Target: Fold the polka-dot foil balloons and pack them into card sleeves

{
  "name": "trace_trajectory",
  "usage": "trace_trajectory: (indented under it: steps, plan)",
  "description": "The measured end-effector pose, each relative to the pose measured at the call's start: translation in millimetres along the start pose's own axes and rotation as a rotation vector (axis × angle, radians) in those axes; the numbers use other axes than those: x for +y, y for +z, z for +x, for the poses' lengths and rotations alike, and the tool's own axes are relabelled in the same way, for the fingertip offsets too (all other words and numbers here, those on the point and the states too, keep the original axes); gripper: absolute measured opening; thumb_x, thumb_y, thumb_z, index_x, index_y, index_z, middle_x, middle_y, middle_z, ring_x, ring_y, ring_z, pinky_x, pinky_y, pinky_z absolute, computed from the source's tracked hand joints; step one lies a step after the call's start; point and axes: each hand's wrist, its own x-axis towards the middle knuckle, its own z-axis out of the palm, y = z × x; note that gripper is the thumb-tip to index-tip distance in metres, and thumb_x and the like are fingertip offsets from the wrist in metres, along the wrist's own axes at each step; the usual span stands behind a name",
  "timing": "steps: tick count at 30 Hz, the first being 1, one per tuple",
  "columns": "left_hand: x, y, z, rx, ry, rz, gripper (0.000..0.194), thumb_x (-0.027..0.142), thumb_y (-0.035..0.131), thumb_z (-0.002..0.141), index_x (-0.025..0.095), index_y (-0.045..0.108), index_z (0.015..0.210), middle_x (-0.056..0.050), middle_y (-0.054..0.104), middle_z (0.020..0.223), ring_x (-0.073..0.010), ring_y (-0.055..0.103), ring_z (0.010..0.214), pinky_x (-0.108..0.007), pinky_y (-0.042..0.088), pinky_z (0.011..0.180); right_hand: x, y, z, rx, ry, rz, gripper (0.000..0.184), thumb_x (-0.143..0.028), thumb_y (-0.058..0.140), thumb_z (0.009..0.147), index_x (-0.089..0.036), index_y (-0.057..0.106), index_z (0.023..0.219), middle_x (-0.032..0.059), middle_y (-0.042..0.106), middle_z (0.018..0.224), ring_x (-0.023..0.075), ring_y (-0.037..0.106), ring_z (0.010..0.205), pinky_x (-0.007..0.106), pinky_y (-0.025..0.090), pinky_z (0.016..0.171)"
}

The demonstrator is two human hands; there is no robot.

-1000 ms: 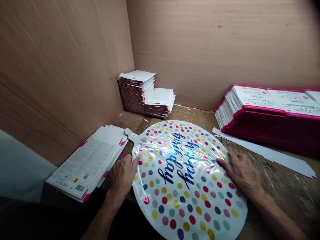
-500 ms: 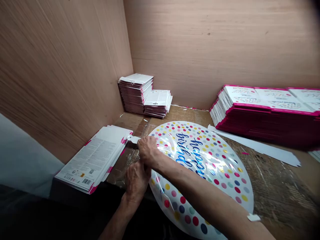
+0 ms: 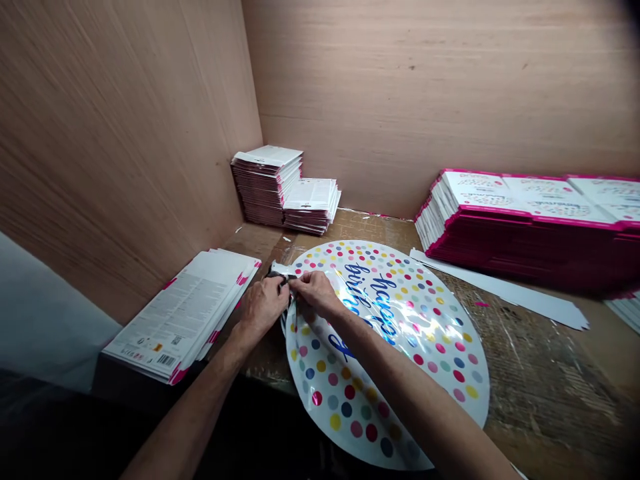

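Observation:
A flat round foil balloon (image 3: pixel 400 333), white with coloured dots and blue script, lies on the brown table (image 3: pixel 540 373). Its small neck tab points to the far left. My left hand (image 3: pixel 263 303) and my right hand (image 3: pixel 313 290) meet at that neck end. The fingers of both are pinched closed on the balloon's edge beside the tab. My right forearm crosses over the balloon's near half and hides part of the lettering.
A flat pile of white printed cards with pink edges (image 3: pixel 185 320) lies left of my hands. Two stacks of cards (image 3: pixel 285 187) stand in the far corner. A long pink-edged stack (image 3: pixel 530 220) fills the right side, with a white paper strip (image 3: pixel 505 290) before it. Wooden walls close in left and back.
My right hand left the balloon's right edge and crossed to the neck end. My left hand moved up from the near left edge to meet it, and both now pinch there.

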Motion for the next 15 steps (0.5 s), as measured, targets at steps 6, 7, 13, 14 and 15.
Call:
trace_trajectory:
  steps: [6, 7, 13, 14, 15]
  plan:
    - [-22, -4.2, 1, -0.169, 0.022, 0.317, 0.063, 0.059, 0.038, 0.092, 0.019, 0.045, 0.14, -0.018, 0.073, 0.094, -0.0363, 0.069, 0.093, -0.041, 0.048, 0.076, 16, -32, -28, 0.102, 0.062, 0.305, 0.017, -0.028, 0.05, 0.076, -0.016, 0.062, 0.077, -0.0019, 0.063, 0.063, 0.0105, 0.06, 0.056, 0.018, 0.042, 0.05]
    - [-22, -7.5, 2, -0.17, -0.004, 0.356, 0.061, 0.056, 0.037, 0.094, 0.017, 0.044, 0.141, -0.019, 0.073, 0.094, -0.0368, 0.068, 0.094, -0.042, 0.048, 0.076, 21, -43, -36, 0.123, 0.085, 0.382, 0.018, -0.03, 0.051, 0.075, -0.016, 0.062, 0.079, -0.0019, 0.063, 0.066, 0.0105, 0.06, 0.056, 0.018, 0.043, 0.049]
    - [17, -23.6, -41, -0.23, 0.329, 0.218, 0.025, 0.03, 0.047, 0.088, 0.02, 0.069, 0.094, -0.013, 0.072, 0.099, -0.0269, 0.067, 0.091, -0.032, 0.049, 0.076, 55, -92, -70, 0.241, 0.213, 0.676, 0.028, -0.037, 0.072, 0.066, -0.015, 0.061, 0.078, 0.0, 0.063, 0.071, 0.0085, 0.058, 0.052, 0.017, 0.04, 0.043]
    - [22, -22.4, -60, -0.381, 0.429, 0.116, 0.024, 0.029, 0.047, 0.086, 0.023, 0.07, 0.087, -0.009, 0.072, 0.091, -0.0234, 0.068, 0.083, -0.03, 0.049, 0.073, 60, -96, -71, 0.244, 0.214, 0.672, 0.03, -0.04, 0.073, 0.066, -0.015, 0.061, 0.078, 0.0005, 0.063, 0.07, 0.0082, 0.057, 0.051, 0.017, 0.04, 0.042]
    - [26, -19.9, -82, -0.531, 0.502, 0.004, 0.023, 0.03, 0.048, 0.085, 0.026, 0.071, 0.084, -0.006, 0.072, 0.083, -0.0214, 0.067, 0.076, -0.028, 0.049, 0.069, 65, -101, -71, 0.238, 0.217, 0.653, 0.031, -0.042, 0.073, 0.068, -0.015, 0.061, 0.078, 0.0005, 0.063, 0.067, 0.0078, 0.055, 0.049, 0.017, 0.039, 0.041]
